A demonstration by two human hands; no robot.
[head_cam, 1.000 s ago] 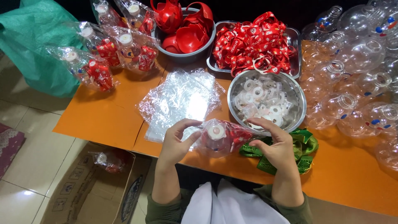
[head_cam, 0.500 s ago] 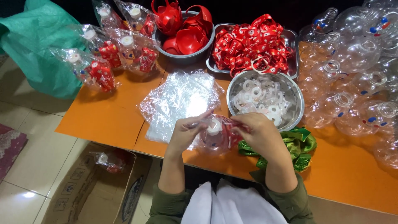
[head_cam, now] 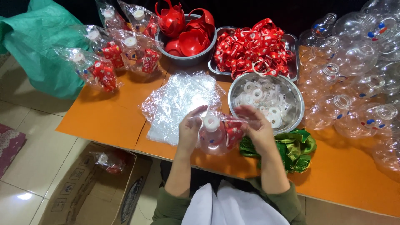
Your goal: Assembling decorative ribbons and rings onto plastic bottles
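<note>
Green bag [head_cam: 39,50]: laid at the far left of the orange table [head_cam: 104,116].
Packed bottles [head_cam: 112,54]: wrapped in clear bags, set beside the green bag.
Flat clear bags [head_cam: 175,104]: piled in front of the hands.
Left hand [head_cam: 189,131]: closed on the bagged bottle.
Bagged bottle [head_cam: 214,135]: held between both hands, just above the near table edge.
Right hand [head_cam: 258,129]: closed on the bag's other side.
Steel bowl [head_cam: 291,93]: filled with white rings.
Clear round bottles [head_cam: 354,83]: heaped at the right.

Orange table [head_cam: 104,121] sits on a pale tiled floor [head_cam: 37,166] that's shiny enough to catch a light glare. There's a patterned rug [head_cam: 8,148] at the left edge, and the far side behind the table is just dark.
</note>
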